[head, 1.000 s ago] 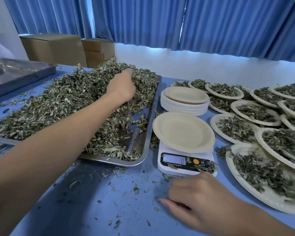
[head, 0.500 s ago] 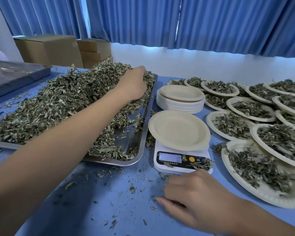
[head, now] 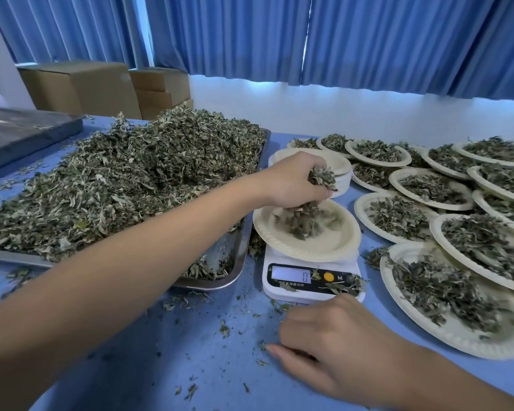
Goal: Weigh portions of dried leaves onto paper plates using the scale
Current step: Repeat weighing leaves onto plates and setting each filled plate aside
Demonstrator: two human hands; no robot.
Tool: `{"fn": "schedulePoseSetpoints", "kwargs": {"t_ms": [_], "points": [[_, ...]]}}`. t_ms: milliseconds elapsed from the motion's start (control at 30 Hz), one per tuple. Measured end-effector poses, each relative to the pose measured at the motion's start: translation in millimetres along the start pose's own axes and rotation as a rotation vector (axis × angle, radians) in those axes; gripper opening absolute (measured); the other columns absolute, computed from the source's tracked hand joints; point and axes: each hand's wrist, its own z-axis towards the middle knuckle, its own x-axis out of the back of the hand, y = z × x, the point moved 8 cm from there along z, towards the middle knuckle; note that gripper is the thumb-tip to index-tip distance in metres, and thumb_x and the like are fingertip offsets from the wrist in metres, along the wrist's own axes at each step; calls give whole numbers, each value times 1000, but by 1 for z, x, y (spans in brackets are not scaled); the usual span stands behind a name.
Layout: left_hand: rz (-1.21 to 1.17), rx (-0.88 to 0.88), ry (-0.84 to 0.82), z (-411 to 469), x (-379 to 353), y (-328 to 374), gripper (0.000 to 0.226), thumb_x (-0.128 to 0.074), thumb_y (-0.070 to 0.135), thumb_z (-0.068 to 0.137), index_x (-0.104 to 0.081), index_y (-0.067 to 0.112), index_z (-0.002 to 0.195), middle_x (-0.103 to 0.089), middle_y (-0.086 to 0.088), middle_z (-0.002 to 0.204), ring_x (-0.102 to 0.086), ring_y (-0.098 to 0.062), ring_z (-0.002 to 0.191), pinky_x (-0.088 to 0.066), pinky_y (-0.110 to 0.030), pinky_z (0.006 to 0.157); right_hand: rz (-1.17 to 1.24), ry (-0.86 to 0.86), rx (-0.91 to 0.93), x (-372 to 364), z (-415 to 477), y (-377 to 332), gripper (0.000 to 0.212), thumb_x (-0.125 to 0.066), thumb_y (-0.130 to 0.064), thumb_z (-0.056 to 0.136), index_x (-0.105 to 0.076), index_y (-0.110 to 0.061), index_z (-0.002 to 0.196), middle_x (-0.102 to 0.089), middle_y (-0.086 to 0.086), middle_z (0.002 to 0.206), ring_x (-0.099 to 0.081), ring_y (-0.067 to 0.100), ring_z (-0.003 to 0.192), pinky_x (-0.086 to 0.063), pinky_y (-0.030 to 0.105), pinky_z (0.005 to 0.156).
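A white digital scale [head: 312, 281] stands on the blue table and carries a paper plate [head: 333, 247]. My left hand [head: 291, 180] hovers just above that plate, gripping a clump of dried leaves [head: 321, 176]. Blurred leaves [head: 300, 222] are falling from it onto the plate. My right hand [head: 333, 345] rests on the table in front of the scale, fingers loosely curled, holding nothing. A large metal tray [head: 241, 256] heaped with dried leaves [head: 125, 185] lies to the left of the scale.
A stack of unused paper plates [head: 343, 169] sits behind the scale, partly hidden by my left hand. Several filled plates [head: 454, 292] crowd the right side. Cardboard boxes [head: 80, 87] and a second metal tray [head: 21, 134] stand at the far left. Loose leaf scraps litter the table.
My left hand lifted a handful out of the tray's heap and moved right, over the plate on the scale, where leaves now drop. My right hand stayed in place.
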Motion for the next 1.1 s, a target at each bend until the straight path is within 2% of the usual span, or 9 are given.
{"fn": "schedulePoseSetpoints", "kwargs": {"t_ms": [100, 333, 500, 600, 667, 733, 833, 933, 1100], "points": [[92, -10, -32, -1, 4, 3, 34, -72, 30, 92, -65, 3, 111, -60, -8, 102, -61, -27, 95, -43, -32, 79, 2, -8, -3, 0, 0, 0, 40, -53, -41, 104, -43, -27, 68, -25, -11, 66, -25, 12, 56, -27, 28, 44], [34, 52, -162, -10, 23, -8, 31, -78, 53, 81, -75, 25, 96, -74, 8, 103, -68, -10, 100, -51, -33, 94, 5, -23, 2, -2, -1, 0, 40, -51, -41, 105, -44, -27, 69, -29, -11, 64, -33, 13, 52, -30, 29, 44], [-246, 290, 142, -6, 61, -47, 41, -56, 61, 94, -75, 24, 94, -77, 12, 93, -74, -10, 91, -48, -42, 86, 3, -18, -4, -1, -1, 0, 40, -53, -41, 104, -45, -26, 68, -27, -11, 64, -28, 11, 53, -27, 27, 44], [-100, 404, 270, -6, 76, -85, 34, -51, 46, 101, -69, 18, 104, -65, 7, 95, -61, -12, 83, -43, -32, 75, 18, -16, -4, -2, -1, 0, 40, -53, -40, 104, -47, -26, 68, -30, -10, 64, -33, 14, 52, -34, 32, 43], [175, 444, 169, -7, 72, -110, 27, -51, 34, 103, -60, 13, 116, -56, 1, 97, -53, -13, 81, -43, -28, 71, 5, -13, -3, -1, -1, 0, 39, -54, -40, 104, -44, -27, 69, -29, -11, 65, -31, 13, 53, -31, 30, 44], [325, 552, 23, -13, 60, -140, 49, -51, 31, 104, -45, 4, 144, -56, -12, 131, -57, -24, 109, -46, -32, 88, -11, -20, 2, -1, -1, -1, 39, -54, -40, 104, -39, -28, 70, -27, -12, 66, -28, 12, 54, -26, 28, 45], [386, 633, -161, -25, 42, -165, 70, -47, 42, 105, -19, 7, 159, -21, -12, 166, -27, -29, 150, -25, -38, 119, -4, -18, 10, -1, -1, -1, 39, -55, -40, 103, -31, -30, 73, -26, -11, 66, -28, 12, 53, -27, 29, 44], [435, 570, -212, -25, 37, -162, 71, -44, 47, 105, -17, 12, 161, -13, -8, 168, -16, -26, 154, -16, -36, 122, 20, -15, 7, -1, -1, 0, 39, -54, -40, 104, -29, -31, 76, -27, -11, 66, -29, 13, 53, -31, 31, 42], [363, 422, -244, -28, 35, -137, 60, -59, 33, 99, -39, 19, 154, -40, -5, 158, -41, -25, 141, -33, -38, 118, 22, -26, 3, -1, 0, 0, 40, -54, -40, 104, -29, -30, 74, -25, -11, 65, -26, 12, 54, -29, 30, 42]]}}
